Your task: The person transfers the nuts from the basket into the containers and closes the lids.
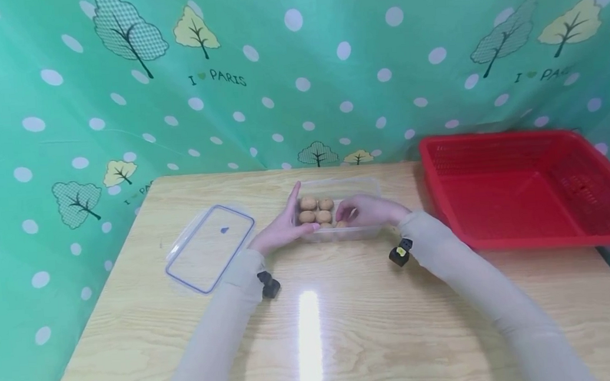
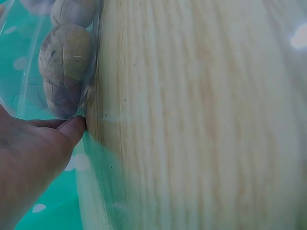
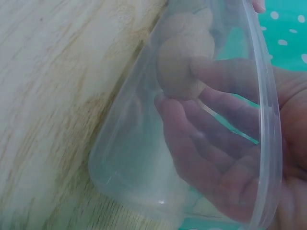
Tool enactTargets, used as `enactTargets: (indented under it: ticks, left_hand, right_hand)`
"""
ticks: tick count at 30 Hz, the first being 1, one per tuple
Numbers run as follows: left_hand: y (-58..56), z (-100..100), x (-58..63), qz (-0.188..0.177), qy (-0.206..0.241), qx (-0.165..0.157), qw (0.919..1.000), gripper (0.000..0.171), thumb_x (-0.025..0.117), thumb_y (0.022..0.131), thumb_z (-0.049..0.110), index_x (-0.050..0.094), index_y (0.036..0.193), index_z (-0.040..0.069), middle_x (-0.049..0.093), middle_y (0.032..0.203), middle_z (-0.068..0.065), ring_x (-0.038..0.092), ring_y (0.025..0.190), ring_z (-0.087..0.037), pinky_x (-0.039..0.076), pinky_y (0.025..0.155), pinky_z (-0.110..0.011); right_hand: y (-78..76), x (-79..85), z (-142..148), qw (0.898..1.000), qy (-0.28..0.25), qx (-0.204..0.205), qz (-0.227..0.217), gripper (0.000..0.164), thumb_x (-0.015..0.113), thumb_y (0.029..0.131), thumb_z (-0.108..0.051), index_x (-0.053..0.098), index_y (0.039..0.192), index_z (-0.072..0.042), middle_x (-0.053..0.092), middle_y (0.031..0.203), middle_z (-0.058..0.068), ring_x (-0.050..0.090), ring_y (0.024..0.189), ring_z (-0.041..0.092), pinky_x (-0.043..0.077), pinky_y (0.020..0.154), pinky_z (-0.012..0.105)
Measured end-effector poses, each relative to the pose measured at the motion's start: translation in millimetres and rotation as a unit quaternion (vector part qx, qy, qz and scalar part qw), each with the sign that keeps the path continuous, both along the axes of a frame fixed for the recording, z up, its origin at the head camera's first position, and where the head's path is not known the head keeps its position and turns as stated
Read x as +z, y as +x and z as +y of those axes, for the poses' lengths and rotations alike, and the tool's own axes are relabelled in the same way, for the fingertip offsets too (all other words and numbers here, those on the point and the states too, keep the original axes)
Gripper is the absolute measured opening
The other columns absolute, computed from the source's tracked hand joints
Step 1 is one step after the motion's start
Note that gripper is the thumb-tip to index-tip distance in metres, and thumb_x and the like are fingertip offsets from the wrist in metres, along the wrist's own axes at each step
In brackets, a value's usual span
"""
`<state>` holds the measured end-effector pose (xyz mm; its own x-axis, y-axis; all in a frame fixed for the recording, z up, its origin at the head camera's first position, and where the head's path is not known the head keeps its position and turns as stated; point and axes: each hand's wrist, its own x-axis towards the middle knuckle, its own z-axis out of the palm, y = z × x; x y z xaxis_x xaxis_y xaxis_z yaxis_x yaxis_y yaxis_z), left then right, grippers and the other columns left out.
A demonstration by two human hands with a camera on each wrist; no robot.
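Observation:
A clear plastic box [image 1: 372,233] stands at the back middle of the table with several walnuts [image 1: 308,203] grouped in its left half. My left hand [image 1: 282,227] holds the box's left end, its thumb along the front side and its fingers at the left wall. Inside the box, my right hand [image 1: 370,209] pinches a walnut [image 3: 180,64] between thumb and fingertips. This walnut sits low, beside others, seen through the cloudy wall in the right wrist view. In the left wrist view, the thumb [image 2: 72,129] lies at the box's lower corner, below the walnuts [image 2: 67,52].
A clear lid with a blue seal [image 1: 210,248] lies left of the box. At the right back is a large red plastic basket [image 1: 516,243], partly over the table's edge. A green dotted curtain [image 1: 275,68] hangs behind. Light glares off the table [image 1: 399,325] in front.

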<state>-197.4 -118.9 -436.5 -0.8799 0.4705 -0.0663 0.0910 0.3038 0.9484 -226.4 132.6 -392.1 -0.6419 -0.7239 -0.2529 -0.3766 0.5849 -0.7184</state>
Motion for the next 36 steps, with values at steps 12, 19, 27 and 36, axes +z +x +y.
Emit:
enactTargets:
  ticks: [12, 19, 27, 36]
  left_hand:
    - [5.5, 2, -2.5, 0.016, 0.013, 0.017, 0.9996, 0.108, 0.071, 0.089, 0.020, -0.015, 0.152, 0.035, -0.011, 0.160, -0.006, 0.008, 0.144, -0.028, 0.015, 0.115, -0.045]
    - [9.9, 1, -0.4, 0.038, 0.015, 0.000, 0.9991, 0.102, 0.066, 0.092, 0.015, -0.015, 0.153, 0.026, -0.009, 0.160, -0.013, 0.011, 0.143, -0.035, 0.019, 0.113, -0.049]
    - [14.1, -8, 5.5, 0.049, -0.025, 0.013, 0.9984, 0.097, 0.063, 0.094, 0.019, -0.012, 0.154, 0.028, -0.008, 0.159, -0.012, 0.011, 0.143, -0.039, 0.017, 0.113, -0.053]
    - [18.9, -24, 10.4, 0.054, -0.049, 0.038, 0.9966, 0.087, 0.064, 0.095, 0.029, 0.001, 0.154, 0.041, 0.014, 0.157, -0.021, 0.030, 0.137, -0.038, 0.030, 0.108, -0.053]
  right_hand:
    - [1.9, 1.1, -1, 1.000, 0.009, -0.003, -0.004, 0.020, 0.062, 0.090, -0.001, 0.066, 0.109, 0.000, 0.066, 0.109, 0.007, 0.059, 0.107, 0.027, 0.046, 0.097, 0.039]
    - [4.6, -0.1, -2, 1.000, 0.018, -0.018, -0.003, 0.020, 0.063, 0.090, -0.005, 0.066, 0.110, -0.002, 0.066, 0.110, 0.007, 0.059, 0.110, 0.027, 0.045, 0.099, 0.039]
    - [9.5, -0.8, -2, 0.999, -0.029, -0.034, 0.012, 0.022, 0.063, 0.091, -0.005, 0.064, 0.112, 0.001, 0.065, 0.114, 0.012, 0.058, 0.113, 0.028, 0.043, 0.101, 0.040]
    - [15.6, 2.9, -1, 0.988, -0.133, -0.074, 0.020, 0.025, 0.058, 0.090, 0.002, 0.061, 0.114, 0.007, 0.062, 0.115, 0.022, 0.059, 0.108, 0.029, 0.049, 0.094, 0.038]
